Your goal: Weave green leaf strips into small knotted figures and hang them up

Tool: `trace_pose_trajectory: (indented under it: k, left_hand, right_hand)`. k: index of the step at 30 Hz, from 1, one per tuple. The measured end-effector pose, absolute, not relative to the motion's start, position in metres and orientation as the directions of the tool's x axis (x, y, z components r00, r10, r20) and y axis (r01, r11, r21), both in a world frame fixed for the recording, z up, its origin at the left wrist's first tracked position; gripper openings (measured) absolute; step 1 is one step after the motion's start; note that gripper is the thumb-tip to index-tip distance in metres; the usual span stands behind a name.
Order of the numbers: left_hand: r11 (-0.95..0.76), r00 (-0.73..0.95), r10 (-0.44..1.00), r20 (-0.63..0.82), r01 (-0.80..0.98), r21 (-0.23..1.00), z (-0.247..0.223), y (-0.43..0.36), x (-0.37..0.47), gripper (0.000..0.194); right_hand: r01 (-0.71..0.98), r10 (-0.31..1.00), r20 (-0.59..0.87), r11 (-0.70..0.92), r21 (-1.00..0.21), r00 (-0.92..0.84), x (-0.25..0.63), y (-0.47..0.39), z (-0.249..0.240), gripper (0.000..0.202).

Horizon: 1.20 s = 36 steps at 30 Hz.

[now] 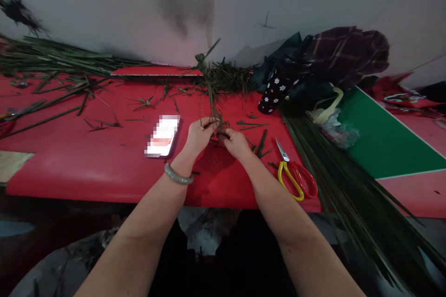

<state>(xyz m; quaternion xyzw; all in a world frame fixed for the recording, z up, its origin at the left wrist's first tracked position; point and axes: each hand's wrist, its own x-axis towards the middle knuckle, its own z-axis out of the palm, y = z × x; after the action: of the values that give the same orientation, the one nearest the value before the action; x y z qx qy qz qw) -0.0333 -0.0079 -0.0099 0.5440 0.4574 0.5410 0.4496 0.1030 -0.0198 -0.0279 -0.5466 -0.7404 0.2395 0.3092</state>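
Observation:
My left hand, with a grey-green bangle at its wrist, pinches the lower end of a green leaf-strip weaving. The weaving rises away from me to a knotted top with a strip sticking out. Close beside it, my right hand has thumb and fingers closed on the strips at the same lower end. My fingertips partly hide how the strips cross there. Scissors with one yellow and one red handle lie to the right, blades pointing away. A phone with a lit, blurred screen lies left of my hands.
Long green leaves hang over the right table edge. More leaves are piled along the wall, with scraps behind my hands. A flowered black bottle, dark plaid cloth and a plastic bag are at the right.

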Motion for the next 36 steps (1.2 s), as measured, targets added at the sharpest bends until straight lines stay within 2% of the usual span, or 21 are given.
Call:
trace_pose_trajectory:
  k: [3,6,8,12,15,19,21,22,24,27,29,31,33,36]
  left_hand:
    - [-0.204,-0.005,0.979,0.204,0.047,0.978,-0.009,-0.007,-0.035,0.019]
    - [-0.209,-0.001,0.978,0.209,0.049,0.977,-0.009,-0.006,-0.035,0.016]
    - [-0.211,-0.002,0.977,0.211,0.020,0.977,-0.009,-0.005,-0.034,0.014]
    - [-0.208,0.005,0.978,0.208,-0.010,0.978,-0.009,-0.005,-0.034,0.014]
    - [-0.205,-0.001,0.979,0.205,-0.014,0.979,-0.007,-0.006,-0.035,0.014]
    - [-0.216,-0.001,0.976,0.216,-0.006,0.976,-0.006,-0.007,-0.036,0.013]
    - [-0.224,0.010,0.975,0.224,-0.009,0.975,-0.006,-0.006,-0.037,0.013]
    - [-0.227,0.013,0.974,0.227,-0.012,0.974,-0.007,-0.006,-0.037,0.013]
    - [-0.232,0.021,0.972,0.233,-0.015,0.973,-0.007,-0.006,-0.037,0.014]
    - [-0.236,0.034,0.971,0.237,-0.026,0.971,-0.008,-0.005,-0.037,0.016]
    - [-0.231,0.046,0.972,0.232,-0.036,0.972,-0.007,-0.005,-0.037,0.016]
    - [-0.219,0.054,0.974,0.222,-0.045,0.975,-0.005,-0.006,-0.037,0.017]
    - [-0.203,0.060,0.977,0.206,-0.059,0.977,-0.004,-0.007,-0.037,0.017]
    - [-0.184,0.074,0.979,0.189,-0.078,0.980,-0.002,-0.009,-0.037,0.016]
  right_hand:
    - [0.716,0.930,0.313,0.352,-0.603,-0.193,0.114,-0.035,-0.014,0.030]
    - [0.772,0.922,0.363,0.328,-0.544,-0.136,0.150,-0.062,-0.003,0.030]
    - [0.866,0.939,0.336,0.226,-0.447,-0.072,0.185,-0.083,-0.001,0.030]
    - [0.991,0.979,0.202,0.008,-0.135,0.019,0.246,-0.120,-0.012,0.032]
    - [0.998,0.983,0.176,-0.049,-0.037,0.055,0.264,-0.140,-0.022,0.037]
    - [0.990,0.984,0.119,-0.130,-0.052,0.136,0.270,-0.155,-0.029,0.047]
    - [0.981,0.985,0.062,-0.151,-0.121,0.159,0.276,-0.157,-0.029,0.048]
    - [0.966,0.983,0.039,-0.171,-0.194,0.182,0.280,-0.157,-0.028,0.049]
    - [0.875,0.969,-0.002,-0.224,-0.429,0.246,0.286,-0.155,-0.025,0.049]
    - [0.563,0.949,-0.053,-0.230,-0.794,0.312,0.283,-0.153,-0.015,0.053]
    - [0.435,0.966,-0.043,-0.153,-0.887,0.254,0.269,-0.150,-0.005,0.061]
    - [0.516,0.993,-0.031,-0.085,-0.852,0.113,0.250,-0.144,0.004,0.062]
    - [0.736,0.999,0.012,0.036,-0.676,-0.039,0.231,-0.134,0.011,0.051]
    - [0.865,0.968,0.090,0.248,-0.437,-0.233,0.211,-0.116,0.019,0.045]
